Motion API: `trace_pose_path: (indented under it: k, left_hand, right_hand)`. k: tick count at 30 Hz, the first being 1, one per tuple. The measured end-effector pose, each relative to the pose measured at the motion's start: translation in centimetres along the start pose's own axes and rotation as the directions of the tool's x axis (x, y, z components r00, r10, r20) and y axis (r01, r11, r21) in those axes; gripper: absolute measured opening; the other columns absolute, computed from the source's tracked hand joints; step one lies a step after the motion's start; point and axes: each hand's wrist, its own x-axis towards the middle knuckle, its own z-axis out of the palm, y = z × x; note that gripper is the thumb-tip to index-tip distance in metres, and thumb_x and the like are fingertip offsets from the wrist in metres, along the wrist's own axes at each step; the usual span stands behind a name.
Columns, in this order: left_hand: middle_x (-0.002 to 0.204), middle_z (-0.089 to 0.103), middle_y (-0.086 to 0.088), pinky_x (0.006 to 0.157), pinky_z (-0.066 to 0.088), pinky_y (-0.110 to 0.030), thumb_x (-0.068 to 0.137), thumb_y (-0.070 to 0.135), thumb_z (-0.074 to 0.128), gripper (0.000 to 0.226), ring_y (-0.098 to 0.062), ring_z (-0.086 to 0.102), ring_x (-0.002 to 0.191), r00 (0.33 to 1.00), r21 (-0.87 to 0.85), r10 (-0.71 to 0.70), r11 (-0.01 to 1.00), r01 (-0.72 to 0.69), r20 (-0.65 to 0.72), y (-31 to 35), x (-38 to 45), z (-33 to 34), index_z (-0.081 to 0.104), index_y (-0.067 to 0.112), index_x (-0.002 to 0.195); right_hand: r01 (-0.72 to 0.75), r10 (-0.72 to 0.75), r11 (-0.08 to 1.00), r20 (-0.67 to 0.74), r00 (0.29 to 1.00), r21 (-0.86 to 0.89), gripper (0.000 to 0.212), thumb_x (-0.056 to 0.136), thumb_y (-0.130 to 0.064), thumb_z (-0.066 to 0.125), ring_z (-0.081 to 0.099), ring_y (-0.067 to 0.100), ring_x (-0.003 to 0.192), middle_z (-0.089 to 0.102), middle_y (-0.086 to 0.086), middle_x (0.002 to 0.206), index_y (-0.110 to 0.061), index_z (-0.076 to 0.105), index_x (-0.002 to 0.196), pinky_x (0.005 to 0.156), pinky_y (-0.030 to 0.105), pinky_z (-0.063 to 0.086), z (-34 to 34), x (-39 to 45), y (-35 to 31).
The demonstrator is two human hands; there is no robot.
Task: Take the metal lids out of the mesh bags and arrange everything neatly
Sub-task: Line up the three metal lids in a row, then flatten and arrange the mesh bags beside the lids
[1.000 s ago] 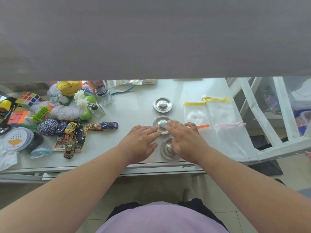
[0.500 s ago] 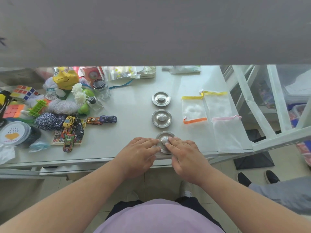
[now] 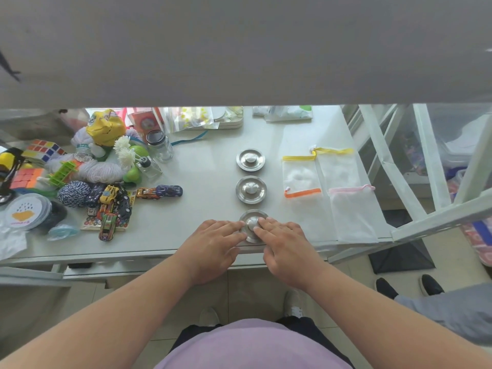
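Head view: your left hand (image 3: 213, 245) and right hand (image 3: 286, 245) moved from middle lid (image 3: 251, 189) to nearest lid (image 3: 253, 225), fingers flat, nudging it; row nearly aligned.

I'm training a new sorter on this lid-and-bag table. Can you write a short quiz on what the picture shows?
1. How many metal lids lie on the table?
2. True or false: the lids form a column from the far side toward the person.
3. Which lid do both hands touch? A) far lid B) middle lid C) near lid

Key:
1. Three: far lid, middle lid, near lid.
2. True; the mesh bags lie flat to their right.
3. C: fingers of the left hand and right hand rest on it, at the table's front edge.
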Motion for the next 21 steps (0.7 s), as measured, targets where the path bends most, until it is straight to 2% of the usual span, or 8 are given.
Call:
trace_pose_path:
  k: [10,14,16,21]
  left_hand:
    - [0.157,0.060,-0.003,0.116,0.041,-0.045,0.101,0.031,0.064,0.040,-0.028,0.060,0.137,0.998,-0.002,-0.044,0.999,0.044,-0.034,1.1,-0.1,0.2,0.071,0.023,0.139]
    - [0.159,0.058,-0.003,0.117,0.038,-0.045,0.102,0.033,0.062,0.041,-0.027,0.058,0.140,0.998,-0.011,-0.063,0.998,0.063,-0.029,1.1,-0.1,0.5,0.069,0.024,0.142]
    - [0.159,0.057,-0.002,0.118,0.036,-0.046,0.104,0.034,0.060,0.043,-0.026,0.056,0.141,0.997,-0.008,-0.068,0.998,0.068,-0.033,1.2,0.1,0.4,0.067,0.024,0.144]
    - [0.160,0.055,0.000,0.118,0.031,-0.047,0.106,0.039,0.056,0.043,-0.026,0.051,0.145,0.998,0.006,-0.044,0.999,0.044,-0.051,2.0,3.7,-1.3,0.063,0.026,0.146]
  right_hand:
    - [0.029,-0.029,1.000,0.007,1.000,-0.008,0.062,0.093,-0.026,0.047,0.033,0.019,0.155,0.040,0.002,0.167,-0.020,0.046,0.155,0.119,0.050,0.027,0.2,0.0,0.6]
    - [0.052,-0.052,0.999,0.008,0.999,0.004,0.062,0.095,-0.025,0.049,0.029,0.017,0.156,0.037,0.001,0.169,-0.022,0.043,0.157,0.120,0.048,0.024,-0.1,0.1,0.8]
    - [0.061,-0.059,0.997,-0.035,0.998,0.053,0.059,0.096,-0.022,0.053,0.033,0.018,0.155,0.040,0.002,0.167,-0.022,0.046,0.155,0.119,0.049,0.026,-0.8,0.1,1.3]
    - [-0.079,0.101,0.985,-0.145,0.984,0.151,0.057,0.097,-0.022,0.059,0.034,0.020,0.154,0.042,0.004,0.166,-0.020,0.050,0.153,0.121,0.047,0.023,-4.1,0.4,5.9]
